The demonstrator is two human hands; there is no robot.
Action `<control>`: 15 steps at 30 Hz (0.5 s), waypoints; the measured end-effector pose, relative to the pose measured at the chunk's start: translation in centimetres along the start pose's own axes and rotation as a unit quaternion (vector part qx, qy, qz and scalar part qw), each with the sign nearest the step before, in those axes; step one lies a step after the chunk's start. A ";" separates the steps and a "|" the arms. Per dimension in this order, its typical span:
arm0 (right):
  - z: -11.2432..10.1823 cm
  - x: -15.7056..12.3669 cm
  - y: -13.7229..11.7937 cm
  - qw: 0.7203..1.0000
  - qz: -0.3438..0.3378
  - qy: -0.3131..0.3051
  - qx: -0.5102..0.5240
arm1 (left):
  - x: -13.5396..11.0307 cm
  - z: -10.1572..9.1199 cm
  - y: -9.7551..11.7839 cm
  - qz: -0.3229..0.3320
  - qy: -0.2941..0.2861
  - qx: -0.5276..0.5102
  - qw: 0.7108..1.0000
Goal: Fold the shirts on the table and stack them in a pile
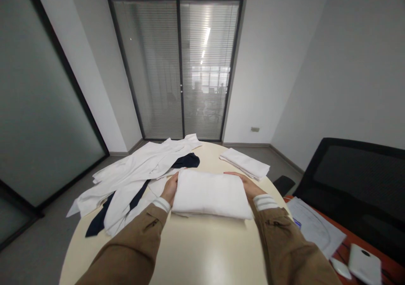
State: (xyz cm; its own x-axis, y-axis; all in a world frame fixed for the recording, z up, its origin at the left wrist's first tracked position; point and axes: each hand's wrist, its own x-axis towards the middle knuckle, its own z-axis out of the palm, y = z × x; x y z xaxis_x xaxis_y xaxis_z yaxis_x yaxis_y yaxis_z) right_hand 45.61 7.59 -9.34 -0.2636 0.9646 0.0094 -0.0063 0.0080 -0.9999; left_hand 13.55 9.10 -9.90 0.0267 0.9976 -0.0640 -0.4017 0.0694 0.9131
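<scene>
**Evenly flanked: one folded white bundle (211, 194), a side apiece**

We have the bundle straight ahead of us on the near-middle part of the worktop (211, 253), its long axis running from left to right, so that it spans the gap from one hand to the other. Neither hand is nearer: both touch it. Our left hand (171, 188) is partly curled around the left edge and has hold of it there; our right hand (248, 185) has hold of the opposite end, less curled, fingers stretched over the far corner. What the fingers do underneath is hidden, and we cannot tell whether the bundle rests fully on the surface or is slightly raised.

Beyond the right hand, just apart from the bundle, lies a second folded white cloth (245, 163), its long axis slanting down toward the right; our right hand is the nearer one. To our left, nearest the left hand, loose white garments (142, 162) spread over dark cloth (187, 160).
</scene>
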 end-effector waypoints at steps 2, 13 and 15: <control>0.0 0.1 0.3 1.000 0.006 -0.005 0.019 | -0.2 0.1 0.2 -0.020 -0.012 -0.005 1.000; -0.2 1.0 1.1 0.994 0.061 0.022 0.092 | -0.3 0.4 0.4 0.112 -0.016 0.196 0.974; -0.3 1.1 1.2 0.992 0.073 0.028 0.104 | -0.6 0.6 1.0 0.194 -0.014 0.263 0.945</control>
State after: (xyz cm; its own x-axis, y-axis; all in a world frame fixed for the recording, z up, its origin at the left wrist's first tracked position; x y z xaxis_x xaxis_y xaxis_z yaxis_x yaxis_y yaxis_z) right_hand 45.62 8.78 -10.53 -0.2218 0.9648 -0.1412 -0.1724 -0.1814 -0.9682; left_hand 13.73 8.59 -8.73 -0.0028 0.9470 0.3212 0.1238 -0.3184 0.9398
